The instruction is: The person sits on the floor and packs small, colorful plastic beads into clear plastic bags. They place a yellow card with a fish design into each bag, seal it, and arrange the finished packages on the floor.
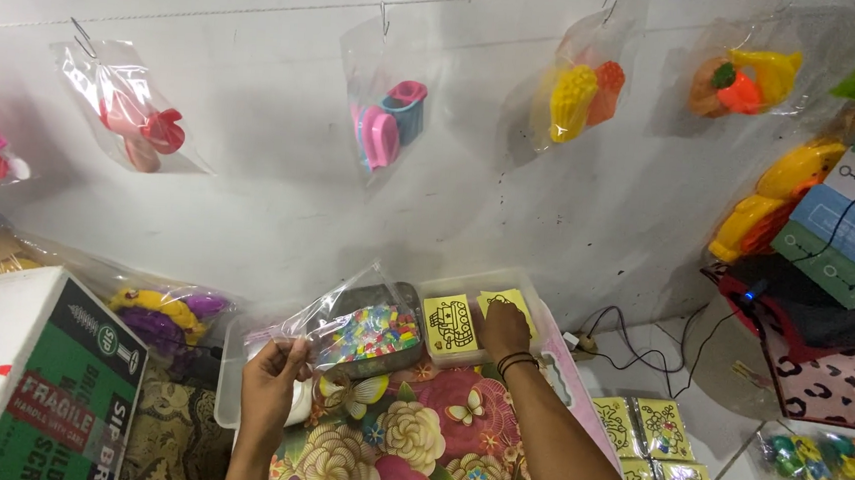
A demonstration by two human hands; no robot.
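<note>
Holding a clear plastic bag [347,315] by its corner, my left hand [273,375] has its grip pinched tight on the film, above the flowered cloth [404,439] covering the worktop. Coloured beads [373,331] sit in a tray just behind the bag. My right hand [504,328] is down in the clear plastic bin [534,296], palm flat on a yellow picture card [508,301]; I cannot tell whether its grip is closed on it. Another yellow card [451,324] stands just beside, to the left. More bagged cards [658,457] lie on the floor to the right.
</note>
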